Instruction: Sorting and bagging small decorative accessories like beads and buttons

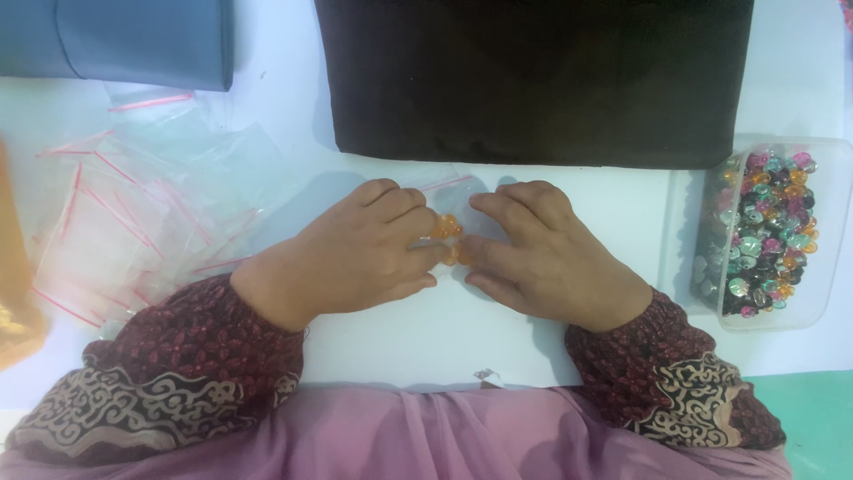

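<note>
Pressing down together, both hands meet over a small clear bag (449, 218) of orange beads (447, 228) lying on the white worktop (426, 329) just below the dark cloth (533, 80). Left hand (355, 253) has its fingers curled, tips pinching the bag's edge against the beads. Right hand (551, 258) mirrors it, fingers bent and closed on the bag's other side. Right of the dark cloth's lower corner sits a clear tub (822, 302) of mixed coloured beads; left of the cloth lie spare zip bags (124, 231).

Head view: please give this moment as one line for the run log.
left hand: on small clear bag | right hand: same bag | inside: orange beads | right: bead tub
</note>
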